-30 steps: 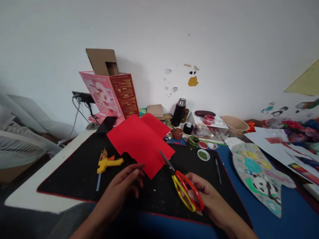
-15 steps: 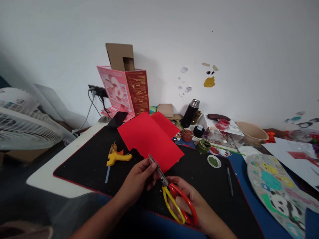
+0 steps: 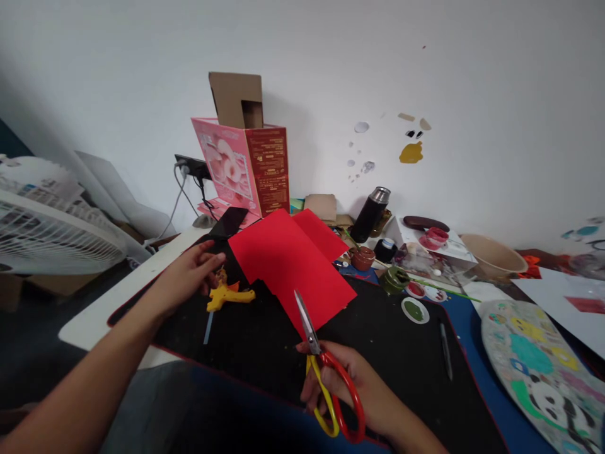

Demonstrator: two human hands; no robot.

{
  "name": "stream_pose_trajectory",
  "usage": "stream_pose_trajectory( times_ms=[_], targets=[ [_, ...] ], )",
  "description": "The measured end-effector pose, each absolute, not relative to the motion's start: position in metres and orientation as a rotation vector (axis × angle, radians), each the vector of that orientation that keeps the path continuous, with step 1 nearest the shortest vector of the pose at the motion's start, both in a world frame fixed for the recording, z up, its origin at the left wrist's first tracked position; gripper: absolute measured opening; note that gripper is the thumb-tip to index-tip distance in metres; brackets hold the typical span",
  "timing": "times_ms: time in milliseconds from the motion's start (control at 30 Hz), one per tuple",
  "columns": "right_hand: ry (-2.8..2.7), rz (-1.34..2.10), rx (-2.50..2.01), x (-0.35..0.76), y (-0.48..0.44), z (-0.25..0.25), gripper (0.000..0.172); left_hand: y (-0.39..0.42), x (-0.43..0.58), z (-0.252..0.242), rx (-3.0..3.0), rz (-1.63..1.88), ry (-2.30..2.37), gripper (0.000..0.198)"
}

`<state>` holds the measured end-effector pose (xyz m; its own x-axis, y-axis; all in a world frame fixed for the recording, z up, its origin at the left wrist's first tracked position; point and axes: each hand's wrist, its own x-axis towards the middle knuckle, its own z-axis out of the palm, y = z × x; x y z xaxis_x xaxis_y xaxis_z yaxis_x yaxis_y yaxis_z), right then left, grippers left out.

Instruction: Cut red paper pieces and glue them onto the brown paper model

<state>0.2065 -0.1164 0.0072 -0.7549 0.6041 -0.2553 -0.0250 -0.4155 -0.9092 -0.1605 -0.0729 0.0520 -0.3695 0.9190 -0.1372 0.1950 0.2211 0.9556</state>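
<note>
In my right hand (image 3: 350,378) is a pair of scissors (image 3: 309,331) with one red and one yellow handle. Its blades are together and point up and away, over the near corner of the red paper (image 3: 288,258). A second red sheet (image 3: 321,233) lies partly under the first. My left hand (image 3: 189,277), fingers stretched and holding nothing, hovers at the mat's left side. Just right of it sits a yellow hot glue gun (image 3: 229,296) with a glue stick (image 3: 208,328) protruding. Beyond the fingers lies a black phone (image 3: 229,222).
A pink box (image 3: 241,167) stands at the back against the wall. Right of the paper are a black thermos (image 3: 371,214), paint jars (image 3: 363,258), a dish of green paint (image 3: 414,311), a pen (image 3: 445,350) and a painted panda board (image 3: 534,359). A white fan (image 3: 61,233) stands left.
My left hand has left the scissors' blades and swung left, past the glue gun. The scissors stay in my right hand, slightly lower. The view has shifted a little left.
</note>
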Motion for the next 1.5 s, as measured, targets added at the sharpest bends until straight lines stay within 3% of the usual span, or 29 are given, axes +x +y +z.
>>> stream_pose_trajectory(
  times_ms=[267,467,767,1333,1500],
  targets=[
    [-1.450,2.286,-0.719,0.199,-0.111,0.015,0.090,-0.051,-0.172,0.050,0.853,0.959,1.671,0.083],
    [-1.439,2.340,-0.679,0.198,-0.104,0.009,0.091,-0.039,-0.170,0.046,0.918,0.868,1.602,0.072],
    [-1.448,2.381,-0.607,0.193,-0.091,0.008,0.088,-0.033,-0.165,0.041,0.793,1.076,1.521,0.054],
    [-1.384,2.608,-0.514,0.171,-0.052,0.006,0.102,-0.017,-0.152,0.049,0.959,1.172,1.490,0.077],
    [-1.341,2.681,-0.541,0.163,-0.049,0.007,0.110,-0.012,-0.152,0.061,0.993,1.153,1.487,0.064]
  ],
)
